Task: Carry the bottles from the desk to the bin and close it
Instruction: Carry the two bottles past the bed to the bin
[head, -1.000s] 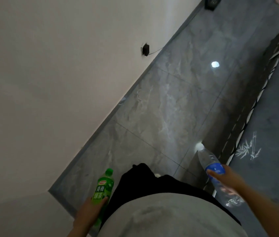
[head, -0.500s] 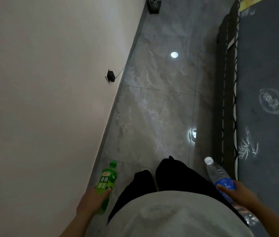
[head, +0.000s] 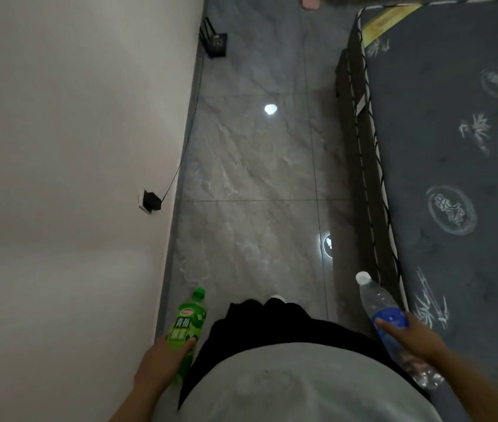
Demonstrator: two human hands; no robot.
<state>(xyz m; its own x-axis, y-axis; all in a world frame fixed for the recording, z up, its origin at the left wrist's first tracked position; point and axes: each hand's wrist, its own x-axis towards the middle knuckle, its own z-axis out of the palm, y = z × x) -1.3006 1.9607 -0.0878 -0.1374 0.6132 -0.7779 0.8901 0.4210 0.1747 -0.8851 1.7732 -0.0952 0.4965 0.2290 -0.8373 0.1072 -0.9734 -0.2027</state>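
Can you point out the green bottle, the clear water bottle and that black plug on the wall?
green bottle (head: 187, 325): head view, label.
clear water bottle (head: 377, 296): head view, upper body.
black plug (head: 152, 201): head view, body.

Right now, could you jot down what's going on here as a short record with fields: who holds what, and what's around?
left hand: grips the green bottle low on its body, cap pointing forward
right hand: holds the clear bottle at its blue label, white cap forward
setting: grey tiled floor, between a white wall on the left and a dark patterned mattress on the right
wall detail: black plug with a cord running along the wall's foot
bin: not in view
desk: not in view
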